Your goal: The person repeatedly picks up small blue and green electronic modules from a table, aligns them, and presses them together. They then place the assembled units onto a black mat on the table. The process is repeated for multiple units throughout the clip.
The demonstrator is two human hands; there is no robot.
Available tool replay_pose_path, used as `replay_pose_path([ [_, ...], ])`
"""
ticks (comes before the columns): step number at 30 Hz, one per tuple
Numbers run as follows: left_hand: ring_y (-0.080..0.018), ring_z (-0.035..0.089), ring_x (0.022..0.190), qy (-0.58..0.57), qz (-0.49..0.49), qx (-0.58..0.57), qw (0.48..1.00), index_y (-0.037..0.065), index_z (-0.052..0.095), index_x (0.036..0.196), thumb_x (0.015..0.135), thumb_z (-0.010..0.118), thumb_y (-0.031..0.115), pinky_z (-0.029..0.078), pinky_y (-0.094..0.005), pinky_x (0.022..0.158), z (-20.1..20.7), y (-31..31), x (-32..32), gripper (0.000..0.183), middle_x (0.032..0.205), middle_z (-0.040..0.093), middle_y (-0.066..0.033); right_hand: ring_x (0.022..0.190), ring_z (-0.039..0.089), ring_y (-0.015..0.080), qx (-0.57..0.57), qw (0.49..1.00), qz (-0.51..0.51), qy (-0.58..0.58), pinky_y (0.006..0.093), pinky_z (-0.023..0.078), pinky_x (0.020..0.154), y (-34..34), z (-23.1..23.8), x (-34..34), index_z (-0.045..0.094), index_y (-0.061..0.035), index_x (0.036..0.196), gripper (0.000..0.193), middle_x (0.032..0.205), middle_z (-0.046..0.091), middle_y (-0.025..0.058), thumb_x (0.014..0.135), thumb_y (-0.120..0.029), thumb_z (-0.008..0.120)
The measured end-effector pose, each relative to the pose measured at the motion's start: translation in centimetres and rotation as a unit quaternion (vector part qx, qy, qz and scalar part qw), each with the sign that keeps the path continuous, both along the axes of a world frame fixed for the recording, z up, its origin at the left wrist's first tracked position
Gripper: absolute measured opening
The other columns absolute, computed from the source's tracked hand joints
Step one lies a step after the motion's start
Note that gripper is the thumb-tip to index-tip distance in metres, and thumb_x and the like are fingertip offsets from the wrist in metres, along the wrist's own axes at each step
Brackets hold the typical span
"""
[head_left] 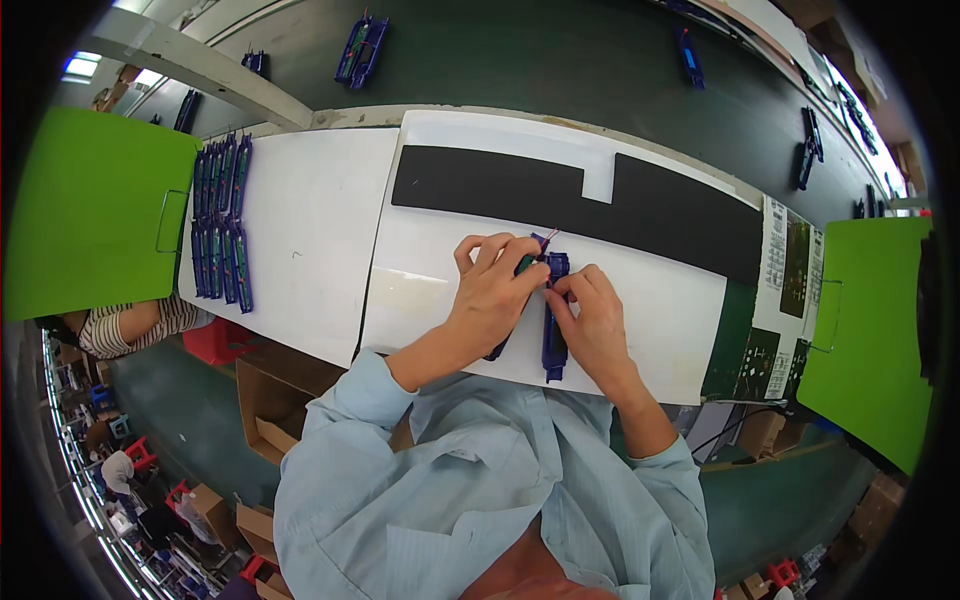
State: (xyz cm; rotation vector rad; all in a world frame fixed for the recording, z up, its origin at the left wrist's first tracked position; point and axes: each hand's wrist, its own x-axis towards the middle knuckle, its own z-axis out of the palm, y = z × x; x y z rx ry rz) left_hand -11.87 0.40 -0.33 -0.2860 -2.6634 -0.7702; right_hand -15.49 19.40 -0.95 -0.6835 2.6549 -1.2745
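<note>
On the white worktop in front of me lies a long dark-blue plastic casing half (555,335), pointing toward my body. My left hand (490,285) curls its fingers round a second blue casing half with a green circuit board (524,265), tilted alongside the first; much of it is hidden under the palm. Thin reddish wires (550,237) stick out at its far end. My right hand (595,315) is closed in a pinch at the casing's right side, near its far end. What sits between its fingertips is too small to make out.
A black mat strip (490,178) crosses the white worktop (660,330). Two rows of blue casings (222,180) lie at the left, beside a green panel (110,210). Another green panel (870,330) stands right. More casings (362,50) rest on the dark-green belt (540,70) beyond.
</note>
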Motion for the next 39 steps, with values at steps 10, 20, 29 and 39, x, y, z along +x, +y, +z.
replay_pose_path([
  [10, -0.0275, 0.055, 0.116, -0.052, 0.097, 0.149, 0.983, 0.011, 0.075, 0.103, 0.09, 0.082, 0.012, 0.033, -0.0457, 0.101, -1.6, 1.6, 3.4, 0.015, 0.11, 0.066, -0.0049, 0.092, 0.057, 0.0147, -0.21, 0.945, -0.053, -0.245, 0.026, 0.047, 0.078, -0.5, -1.5, 1.3, 0.077, -0.0038, 0.106, 0.01, 0.11, 0.059, 0.0046, 0.097, -0.006, 0.078],
  [20, -0.0282, 0.056, 0.113, -0.078, 0.119, 0.013, 0.99, 0.011, 0.074, 0.118, 0.089, 0.079, 0.009, 0.035, -0.0459, 0.101, -0.7, 1.0, 8.5, 0.029, 0.117, 0.063, -0.0056, 0.12, 0.06, 0.0317, -0.074, 0.993, 0.08, 0.036, 0.0424, 0.053, 0.098, -1.1, 0.6, 1.7, 0.073, -0.0037, 0.096, 0.013, 0.126, 0.066, 0.0101, 0.086, 0.0, 0.079],
  [29, -0.0315, 0.06, 0.103, -0.096, 0.075, 0.09, 0.988, 0.004, 0.071, 0.113, 0.09, 0.074, 0.002, 0.047, -0.0419, 0.088, -1.9, 0.2, 7.4, 0.023, 0.11, 0.065, -0.0106, 0.113, 0.067, 0.0333, -0.032, 0.974, 0.209, 0.084, 0.0429, 0.055, 0.099, -2.3, 0.1, 0.7, 0.067, -0.0007, 0.102, 0.014, 0.117, 0.07, 0.0113, 0.089, 0.0, 0.072],
  [39, -0.031, 0.061, 0.103, -0.066, -0.041, 0.036, 0.996, 0.001, 0.069, 0.109, 0.089, 0.074, -0.002, 0.05, -0.0413, 0.089, -1.8, -1.0, 6.6, 0.021, 0.11, 0.064, -0.0114, 0.106, 0.067, 0.0328, -0.006, 0.974, 0.216, 0.066, 0.0424, 0.056, 0.091, -2.2, 0.6, -0.2, 0.067, 0.0003, 0.098, 0.013, 0.115, 0.07, 0.0112, 0.087, 0.005, 0.073],
])
